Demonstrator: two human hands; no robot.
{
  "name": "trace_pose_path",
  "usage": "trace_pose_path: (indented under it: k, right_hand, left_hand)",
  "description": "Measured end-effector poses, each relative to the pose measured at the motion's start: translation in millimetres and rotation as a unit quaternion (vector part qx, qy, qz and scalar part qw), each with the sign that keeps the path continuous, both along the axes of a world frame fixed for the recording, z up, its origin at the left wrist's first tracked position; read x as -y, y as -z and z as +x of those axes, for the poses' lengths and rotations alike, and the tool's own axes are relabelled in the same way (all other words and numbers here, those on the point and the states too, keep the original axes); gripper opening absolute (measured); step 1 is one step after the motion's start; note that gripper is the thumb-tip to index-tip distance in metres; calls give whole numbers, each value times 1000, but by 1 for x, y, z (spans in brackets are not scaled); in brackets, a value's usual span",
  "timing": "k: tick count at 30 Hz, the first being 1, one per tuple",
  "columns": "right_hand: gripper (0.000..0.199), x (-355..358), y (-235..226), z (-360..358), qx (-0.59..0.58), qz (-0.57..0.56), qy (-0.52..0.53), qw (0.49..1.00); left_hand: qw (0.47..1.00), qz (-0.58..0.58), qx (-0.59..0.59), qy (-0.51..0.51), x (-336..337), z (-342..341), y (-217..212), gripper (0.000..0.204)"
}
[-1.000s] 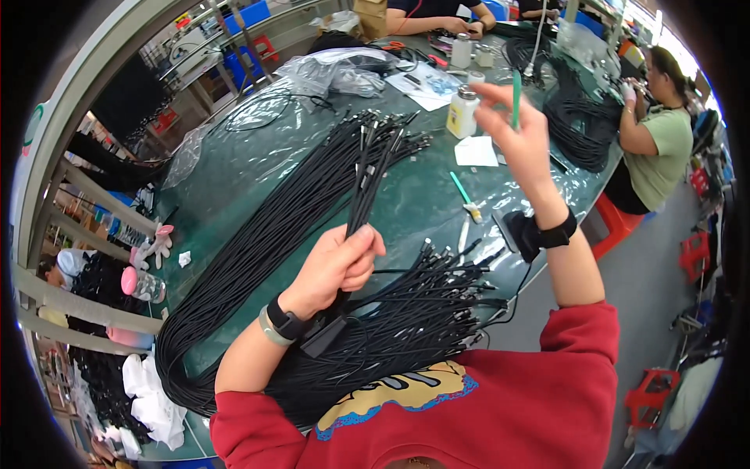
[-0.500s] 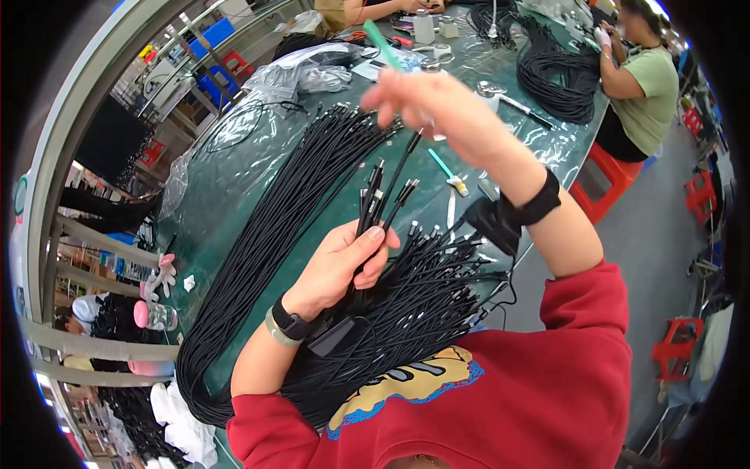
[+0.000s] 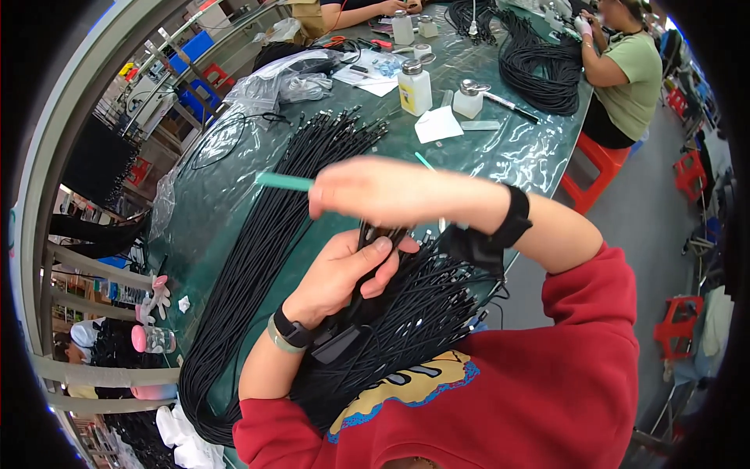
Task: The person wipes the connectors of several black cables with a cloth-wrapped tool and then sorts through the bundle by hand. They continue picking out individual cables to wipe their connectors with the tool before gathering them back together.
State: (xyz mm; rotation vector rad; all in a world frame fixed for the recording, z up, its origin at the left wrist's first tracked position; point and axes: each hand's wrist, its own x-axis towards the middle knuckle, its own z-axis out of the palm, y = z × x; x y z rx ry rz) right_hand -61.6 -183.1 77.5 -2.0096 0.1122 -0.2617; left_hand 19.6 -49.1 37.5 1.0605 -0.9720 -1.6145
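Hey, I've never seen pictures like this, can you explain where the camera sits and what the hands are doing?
There's no machine here: a person works with two bare hands. The view comes from a fisheye camera worn on their head, looking down, so straight edges bend. The left hand grips some black cables. Just above, the blurred right hand holds a slim green stick. On the green table lie a long cable bundle, another cable pile and, farther off, a white bottle.
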Motion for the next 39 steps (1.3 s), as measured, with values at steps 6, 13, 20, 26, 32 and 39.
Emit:
trace_pose_path:
  k: [6,13,20,26,32,39]
  right_hand:
    - [41,16,-5,9,8,12,-7,1000]
    - [48,-19,1,3,-108,95,-10,990]
    - [48,-16,5,19,-55,179,27,982]
    - [35,-14,4,25,-1,115,13,993]
    - [32,-8,4,16,17,-47,-46,998]
    - [31,-16,27,24,-98,266,-142,948]
  left_hand:
    - [997,-38,-66,-17,0,6,5,30]
    - [996,-19,-82,-14,-8,1,0,30]
    - [995,-33,-76,-64,-10,8,3,29]
    - [986,-12,-165,-26,-13,19,5,26]
    - [978,16,-205,-43,-15,19,7,23]
    - [994,-95,46,27,-18,20,-1,23]
